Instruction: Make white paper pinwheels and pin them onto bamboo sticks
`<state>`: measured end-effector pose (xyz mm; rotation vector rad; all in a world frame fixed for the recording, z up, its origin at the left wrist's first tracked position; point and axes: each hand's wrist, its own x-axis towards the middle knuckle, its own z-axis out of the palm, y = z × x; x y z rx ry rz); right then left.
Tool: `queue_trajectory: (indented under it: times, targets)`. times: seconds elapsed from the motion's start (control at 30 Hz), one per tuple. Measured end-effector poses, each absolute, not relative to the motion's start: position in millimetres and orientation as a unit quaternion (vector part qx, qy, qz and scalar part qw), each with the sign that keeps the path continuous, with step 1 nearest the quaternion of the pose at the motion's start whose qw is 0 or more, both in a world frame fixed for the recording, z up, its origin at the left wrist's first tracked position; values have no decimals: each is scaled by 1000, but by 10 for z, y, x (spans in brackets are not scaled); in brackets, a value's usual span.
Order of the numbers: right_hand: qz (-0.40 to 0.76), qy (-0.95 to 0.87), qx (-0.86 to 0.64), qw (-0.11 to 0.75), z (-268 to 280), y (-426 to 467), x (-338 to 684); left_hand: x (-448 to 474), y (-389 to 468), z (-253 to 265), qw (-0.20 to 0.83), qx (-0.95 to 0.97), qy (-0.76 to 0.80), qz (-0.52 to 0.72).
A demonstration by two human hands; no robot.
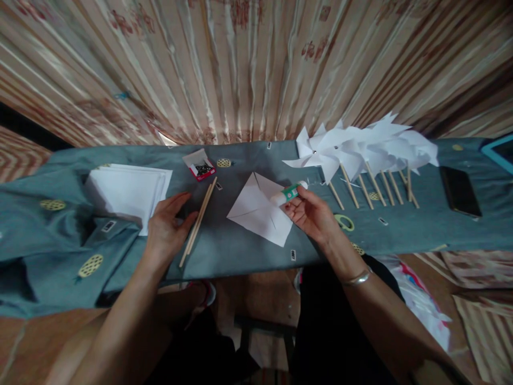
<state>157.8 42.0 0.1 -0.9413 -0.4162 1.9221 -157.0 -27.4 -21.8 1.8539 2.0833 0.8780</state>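
Between the fingers of my right hand (311,214) is a green and white glue stick (289,194), held over the right corner of a white paper square (256,214). Lines run from the square's corners towards its centre. My left hand (167,227) is empty with thumb and fingers apart, just left of a few thin wooden sticks (199,224). Behind the sticks stands an open small red and white box (200,166) with dark little pieces in it. A stack of white paper (124,190) lies left of my left hand.
Several white paper pinwheels (360,147) on wooden sticks lie at the back right. Scissors with a light green handle (344,222) are near my right wrist. A dark phone (459,191) and a blue-edged device (500,152) lie far right. A curtain (248,69) hangs behind the table.
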Motion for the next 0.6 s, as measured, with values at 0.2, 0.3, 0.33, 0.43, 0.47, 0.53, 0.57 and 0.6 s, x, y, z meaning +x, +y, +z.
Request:
queue_trajectory:
  times: [0.2, 0.3, 0.33, 0.43, 0.47, 0.53, 0.57, 0.6]
  targets:
    - [774, -191, -386, 463, 8, 423, 1601, -1536, -358, 71, 66, 613, 718, 324]
    - [764, -201, -395, 468, -12, 441, 1595, -1283, -348, 108, 25, 676, 649, 348]
    - [762, -202, -399, 469, -22, 447, 1592, -1165, -341, 82, 26, 701, 617, 356]
    - [764, -199, -412, 455, -44, 463, 1586, -790, -328, -60, 92, 780, 541, 299]
    - [767, -199, -415, 448, -45, 467, 1584, -679, -327, -108, 104, 793, 532, 278]
    - [766, -206, -417, 444, -34, 474, 1583, -505, -325, -185, 118, 818, 507, 246]
    - [761, -213, -418, 448, -23, 478, 1583, -444, -323, -210, 119, 825, 500, 234]
    - [753, -223, -421, 454, -10, 482, 1583, -398, -320, -227, 118, 830, 496, 226]
